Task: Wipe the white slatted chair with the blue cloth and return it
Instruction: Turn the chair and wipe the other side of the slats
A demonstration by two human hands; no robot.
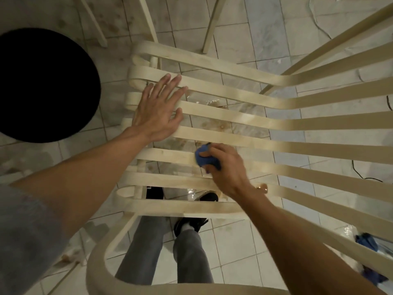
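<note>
The white slatted chair [276, 122] stands on the tiled floor [265, 28]. Its slats run left to right, with curled ends at the left, and fan out rightward. The left grip [158, 109] lies flat, fingers straight and spread, pressing on slats near those ends. The right grip [225, 167] curls round the balled blue cloth [205, 157] on a middle slat.

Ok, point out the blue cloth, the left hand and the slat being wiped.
blue cloth [202, 160]: head view, on the bunched fabric at its exposed left side.
left hand [157, 111]: head view, on the back of the hand.
slat [170, 156]: head view, on the bare wood left of the cloth.
</note>
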